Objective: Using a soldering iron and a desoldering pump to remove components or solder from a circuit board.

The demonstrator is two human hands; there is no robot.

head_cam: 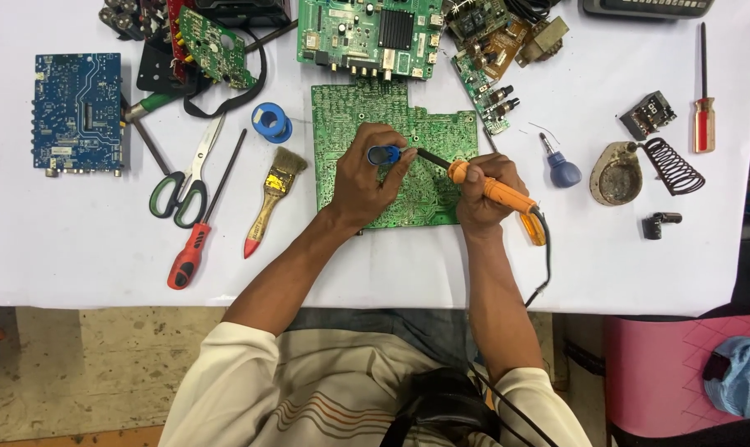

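Currently the left hand [362, 178] is pinching a small blue solder spool [383, 154] over the green circuit board [424, 132] lying mid-tabletop [77, 240], while the right hand [484, 194] is gripping an orange soldering iron [495, 189], tip angling toward the spool and board. Soldering is looking mid-way: iron off its coil stand [673, 165], joint work under way, how many joints are done or left I cannot tell. Scissors [180, 186], brush [271, 199] and red screwdriver [194, 244] are lying left, untouched.

White table [77, 248] under circuit boards [77, 112], tools [184, 178]
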